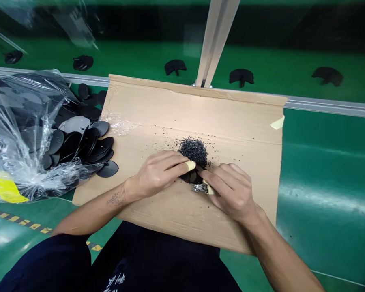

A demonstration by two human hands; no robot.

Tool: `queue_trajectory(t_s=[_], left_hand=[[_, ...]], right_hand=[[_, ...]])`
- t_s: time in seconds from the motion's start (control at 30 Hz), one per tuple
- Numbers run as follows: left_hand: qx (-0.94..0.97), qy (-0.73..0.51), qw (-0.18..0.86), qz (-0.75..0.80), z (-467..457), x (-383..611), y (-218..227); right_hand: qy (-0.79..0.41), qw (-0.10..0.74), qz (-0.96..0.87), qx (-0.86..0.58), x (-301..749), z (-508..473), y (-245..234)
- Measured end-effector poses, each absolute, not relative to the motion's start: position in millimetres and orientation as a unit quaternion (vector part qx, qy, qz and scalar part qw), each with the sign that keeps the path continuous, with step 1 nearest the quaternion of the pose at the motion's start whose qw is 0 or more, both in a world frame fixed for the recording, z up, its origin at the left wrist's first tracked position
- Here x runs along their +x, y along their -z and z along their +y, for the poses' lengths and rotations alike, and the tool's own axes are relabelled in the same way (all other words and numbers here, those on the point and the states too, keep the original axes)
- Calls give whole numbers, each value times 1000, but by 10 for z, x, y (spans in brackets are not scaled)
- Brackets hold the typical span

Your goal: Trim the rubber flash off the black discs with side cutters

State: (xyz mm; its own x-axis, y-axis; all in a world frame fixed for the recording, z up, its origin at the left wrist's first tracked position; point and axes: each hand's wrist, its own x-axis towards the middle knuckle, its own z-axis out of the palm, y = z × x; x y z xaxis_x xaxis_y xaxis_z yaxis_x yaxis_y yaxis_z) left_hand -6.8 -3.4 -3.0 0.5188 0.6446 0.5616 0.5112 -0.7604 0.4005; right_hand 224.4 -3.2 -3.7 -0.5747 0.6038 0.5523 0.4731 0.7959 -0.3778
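My left hand (161, 172) is closed in a pinch on a dark plastic disc (192, 176), with yellow tape around one finger. Only part of the disc shows between my hands. My right hand (231, 190) is closed at the disc's right side, its index finger reaching the edge. A small silvery metal piece (200, 187) juts out by my right thumb, beside a bit of yellow tape; its exact kind is hidden by the fingers. Just beyond the disc lies a heap of small black shavings (193, 151), with crumbs scattered around it on the cardboard sheet (228, 109).
At the left, a clear plastic bag (33, 158) spills several black discs (108, 169) onto the cardboard's edge. A metal post (217, 40) rises behind the cardboard. Black curved parts (241, 76) stand along the green surface at the back. A yellow label (9, 188) is on the bag.
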Motion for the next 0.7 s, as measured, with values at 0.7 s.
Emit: queue_trajectory(t_s=[0.7], left_hand=[[782, -407, 350, 316, -78, -25, 10]], right_hand=[[-52, 303, -893, -329, 2347, 71, 58]])
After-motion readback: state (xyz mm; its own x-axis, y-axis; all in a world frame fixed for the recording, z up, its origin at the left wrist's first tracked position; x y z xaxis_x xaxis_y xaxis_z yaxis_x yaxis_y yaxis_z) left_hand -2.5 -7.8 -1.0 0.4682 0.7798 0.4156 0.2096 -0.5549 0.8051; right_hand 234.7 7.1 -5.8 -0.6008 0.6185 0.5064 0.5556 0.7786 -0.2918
